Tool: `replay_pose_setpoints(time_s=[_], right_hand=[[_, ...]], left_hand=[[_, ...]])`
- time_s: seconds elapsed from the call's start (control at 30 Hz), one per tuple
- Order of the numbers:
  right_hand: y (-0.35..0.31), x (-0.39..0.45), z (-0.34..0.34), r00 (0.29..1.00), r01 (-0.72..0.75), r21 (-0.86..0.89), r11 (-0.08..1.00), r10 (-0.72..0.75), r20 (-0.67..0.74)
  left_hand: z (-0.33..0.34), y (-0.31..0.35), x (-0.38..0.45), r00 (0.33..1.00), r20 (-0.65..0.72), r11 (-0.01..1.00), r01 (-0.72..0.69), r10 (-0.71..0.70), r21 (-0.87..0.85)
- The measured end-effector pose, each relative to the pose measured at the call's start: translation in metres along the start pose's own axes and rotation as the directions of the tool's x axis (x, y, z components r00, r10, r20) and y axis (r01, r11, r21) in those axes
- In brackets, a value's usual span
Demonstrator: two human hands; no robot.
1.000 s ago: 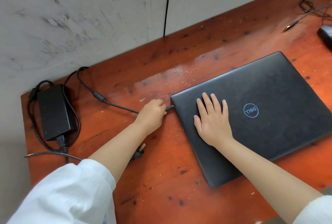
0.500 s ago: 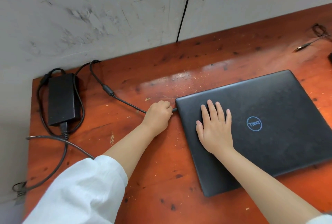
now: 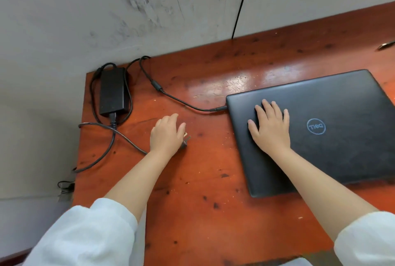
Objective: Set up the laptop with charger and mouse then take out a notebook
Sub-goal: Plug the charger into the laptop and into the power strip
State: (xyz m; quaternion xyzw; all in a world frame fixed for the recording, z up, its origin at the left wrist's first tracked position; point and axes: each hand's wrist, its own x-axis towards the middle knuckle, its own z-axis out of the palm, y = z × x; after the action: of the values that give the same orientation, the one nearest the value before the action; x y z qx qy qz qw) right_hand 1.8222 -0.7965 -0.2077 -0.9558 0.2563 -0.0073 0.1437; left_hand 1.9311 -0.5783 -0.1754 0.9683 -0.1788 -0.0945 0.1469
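Note:
A shut black laptop (image 3: 342, 148) lies on the red-brown wooden desk (image 3: 203, 191). The charger's thin lead (image 3: 183, 102) runs into the laptop's left side at the round connector (image 3: 220, 108). The black charger brick (image 3: 112, 91) sits at the desk's far left corner. My left hand (image 3: 166, 135) is closed over the charger's wall plug (image 3: 185, 139), whose metal prongs stick out to the right of my fingers. My right hand (image 3: 270, 129) rests flat on the laptop lid, fingers spread. No mouse or notebook is in view.
The thick mains cord (image 3: 111, 137) loops off the desk's left edge. A scuffed grey wall (image 3: 149, 9) borders the desk at the back and left, with a black cable (image 3: 241, 3) running down it. A metal connector tip (image 3: 385, 45) shows at the far right.
My left hand has let go of the connector, now seated in the laptop's side, and moved left and nearer to close over the wall plug. My right hand stays on the lid.

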Motion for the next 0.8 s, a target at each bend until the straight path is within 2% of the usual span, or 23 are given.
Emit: replay_pose_setpoints(time_s=[0.1, 0.23, 0.33, 0.47, 0.53, 0.6, 0.7, 0.73, 0.8], right_hand=[[0.000, -0.004, -0.004, 1.000, 0.016, 0.023, 1.000, -0.016, -0.008], [-0.004, -0.009, -0.006, 0.998, 0.014, -0.068, 0.998, -0.010, 0.056], [-0.011, -0.021, -0.004, 0.996, -0.025, -0.110, 0.994, 0.034, 0.079], [-0.019, -0.041, 0.000, 0.992, -0.067, -0.147, 0.987, 0.082, 0.096], [-0.021, -0.050, 0.003, 0.991, -0.091, -0.151, 0.984, 0.105, 0.087], [-0.022, -0.056, 0.005, 0.990, -0.113, -0.143, 0.983, 0.124, 0.067], [-0.024, -0.054, 0.006, 0.991, -0.126, -0.125, 0.984, 0.131, 0.033], [-0.024, -0.054, 0.006, 0.990, -0.131, -0.116, 0.984, 0.135, 0.027], [-0.023, -0.054, 0.007, 0.991, -0.133, -0.097, 0.986, 0.135, 0.013]], left_hand=[[-0.004, -0.029, -0.029, 0.996, 0.076, 0.998, 0.051, -0.048, -0.030], [-0.001, -0.044, -0.046, 0.968, 0.245, 0.994, -0.067, 0.045, 0.083], [0.000, -0.043, -0.042, 0.963, 0.255, 0.981, -0.126, 0.086, 0.148], [0.002, -0.040, -0.033, 0.963, 0.220, 0.980, -0.178, 0.155, 0.085], [0.004, -0.039, -0.026, 0.953, 0.198, 0.957, -0.258, 0.229, 0.133], [0.005, -0.034, -0.017, 0.912, 0.200, 0.900, -0.394, 0.358, 0.188], [0.000, -0.022, -0.004, 0.765, 0.159, 0.748, -0.643, 0.624, 0.163], [0.002, -0.019, 0.000, 0.733, 0.116, 0.712, -0.680, 0.671, 0.177], [0.009, -0.011, 0.008, 0.713, 0.137, 0.700, -0.701, 0.687, 0.135]])
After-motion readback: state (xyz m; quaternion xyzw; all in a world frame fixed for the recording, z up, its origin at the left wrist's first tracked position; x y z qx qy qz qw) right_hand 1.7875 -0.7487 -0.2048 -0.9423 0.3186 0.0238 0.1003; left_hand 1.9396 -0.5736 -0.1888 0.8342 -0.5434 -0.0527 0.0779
